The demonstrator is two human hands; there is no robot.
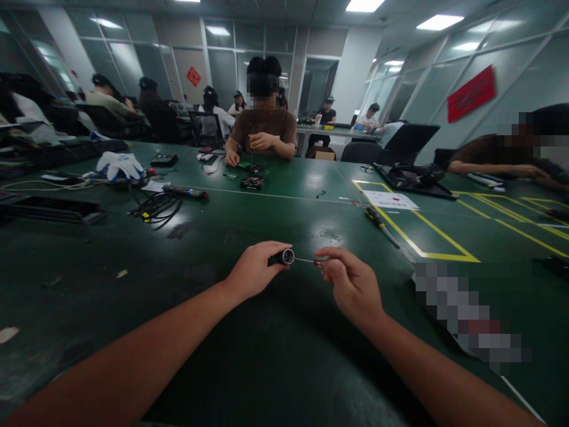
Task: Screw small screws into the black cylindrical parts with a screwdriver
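My left hand (pixel 255 268) is closed around a short black cylinder (pixel 288 256), thumb below and fingers above. Its round, pale-rimmed end faces me; what lies inside is too small to make out. In my right hand (pixel 353 281) is a thin screwdriver (pixel 316 263) with a red handle, pinched between thumb and fingers. The screwdriver's slim metal shaft points left, its tip at the cylinder's right side. Whether the tip touches the cylinder or goes into it I cannot tell. Both hands are just above the green table (pixel 231 356).
Right of my hands lies a larger black-and-yellow screwdriver (pixel 381 226), near yellow tape (pixel 444 258) and a paper sheet (pixel 391 200). A blurred-out packet (pixel 466 314) lies nearer. Coiled cables (pixel 157 207), a pen-like tool (pixel 185 191) and white gloves (pixel 119 166) lie left. A co-worker (pixel 262 124) sits opposite.
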